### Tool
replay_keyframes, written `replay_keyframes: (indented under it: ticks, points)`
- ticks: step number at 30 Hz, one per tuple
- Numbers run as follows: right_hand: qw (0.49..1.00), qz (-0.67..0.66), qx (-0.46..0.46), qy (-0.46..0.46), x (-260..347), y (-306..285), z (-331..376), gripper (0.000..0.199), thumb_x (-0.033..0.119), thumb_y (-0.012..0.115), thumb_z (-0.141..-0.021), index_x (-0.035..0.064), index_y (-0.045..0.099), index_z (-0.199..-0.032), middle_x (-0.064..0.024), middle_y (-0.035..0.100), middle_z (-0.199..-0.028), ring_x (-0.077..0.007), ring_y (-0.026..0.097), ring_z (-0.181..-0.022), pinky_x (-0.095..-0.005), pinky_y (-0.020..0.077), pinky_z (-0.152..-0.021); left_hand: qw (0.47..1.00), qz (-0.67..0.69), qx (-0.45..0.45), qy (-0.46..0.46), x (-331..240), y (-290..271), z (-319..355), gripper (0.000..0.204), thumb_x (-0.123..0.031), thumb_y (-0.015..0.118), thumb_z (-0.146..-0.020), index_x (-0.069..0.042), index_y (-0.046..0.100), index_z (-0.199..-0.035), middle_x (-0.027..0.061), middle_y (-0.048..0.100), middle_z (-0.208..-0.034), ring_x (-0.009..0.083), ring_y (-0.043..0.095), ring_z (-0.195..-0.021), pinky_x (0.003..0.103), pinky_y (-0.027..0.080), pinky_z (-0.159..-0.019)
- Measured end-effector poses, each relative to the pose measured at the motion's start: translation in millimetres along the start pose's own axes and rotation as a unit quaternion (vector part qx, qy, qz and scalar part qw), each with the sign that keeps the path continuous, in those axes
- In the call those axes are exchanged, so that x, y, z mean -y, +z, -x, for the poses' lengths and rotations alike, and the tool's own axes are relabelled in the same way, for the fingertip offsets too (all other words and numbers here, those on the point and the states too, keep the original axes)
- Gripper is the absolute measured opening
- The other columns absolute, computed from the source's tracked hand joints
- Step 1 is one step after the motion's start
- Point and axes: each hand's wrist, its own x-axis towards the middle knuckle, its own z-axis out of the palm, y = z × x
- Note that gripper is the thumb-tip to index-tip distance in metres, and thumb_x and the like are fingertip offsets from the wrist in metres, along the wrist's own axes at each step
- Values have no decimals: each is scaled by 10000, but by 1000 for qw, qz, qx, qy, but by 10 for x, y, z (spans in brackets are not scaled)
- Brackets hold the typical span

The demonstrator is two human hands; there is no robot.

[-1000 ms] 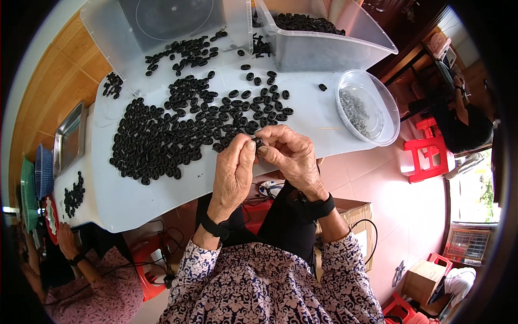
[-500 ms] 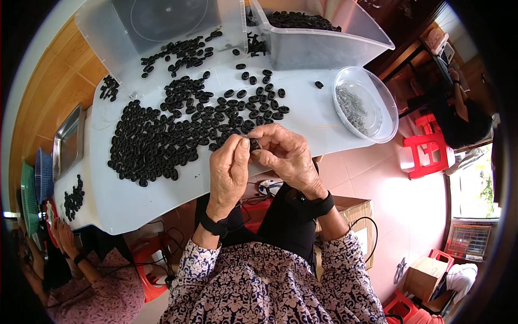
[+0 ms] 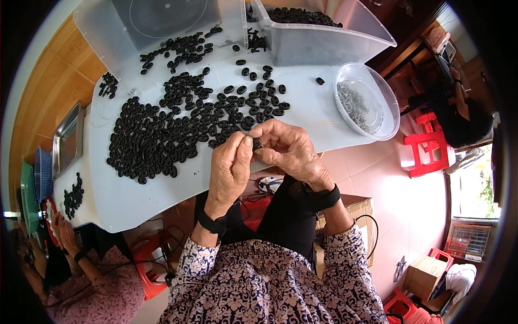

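Both hands meet above the table's near edge, fingertips together. My right hand (image 3: 291,154) is closed on a small black oval piece (image 3: 257,143), held between thumb and fingers. Thumb and forefinger of my left hand (image 3: 231,167) pinch right beside that piece; whatever they grip is too small to make out. Just beyond the hands, many similar black oval pieces (image 3: 145,140) with holes lie in a wide spread on the pale table (image 3: 135,202). A round clear tub (image 3: 387,114) to the right holds thin silvery metal pieces (image 3: 353,105).
At the back stand a translucent bin (image 3: 318,48) of black parts and another clear container (image 3: 162,21) lying open. A metal tray (image 3: 69,140) and baskets (image 3: 44,173) are at the left, near a co-worker's hands (image 3: 65,235). Red stools (image 3: 426,154) stand on the right.
The hands stay together in nearly the same place around the black oval piece, with only slight finger movement. The view has shifted a little.
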Motion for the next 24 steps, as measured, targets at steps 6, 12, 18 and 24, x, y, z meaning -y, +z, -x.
replay_keyframes:
  ticks: [6,12,18,24]
  points:
    - [999,43,-31,5,32,45,38,290,6,706,-819,13,611,-1092,52,517,-761,-5,464,-670,-164,421,-604,998,16,20,-50,-10,-27,7,297,-232,471,-996,17,523,-843,-4,401,-631,83,346,-568,269,304,-495]
    - [991,120,-60,-10,-1,91,46,329,71,793,-759,28,616,-1032,39,509,-712,-28,455,-641,-186,423,-580,998,21,45,-48,-48,-65,-20,241,-185,479,-995,20,556,-895,21,386,-597,92,344,-551,279,315,-483]
    - [977,203,-65,-30,29,93,48,300,85,801,-745,27,597,-957,22,501,-654,-50,451,-602,-222,416,-543,996,21,69,-53,-26,-89,-12,239,-180,477,-992,32,553,-912,57,455,-664,136,399,-584,298,364,-535]
    - [966,243,-62,-66,11,93,56,311,104,808,-736,32,575,-929,5,508,-637,-76,457,-574,-245,418,-523,993,21,100,-57,-57,-129,-32,246,-178,467,-993,39,540,-904,79,488,-705,152,429,-604,299,385,-560]
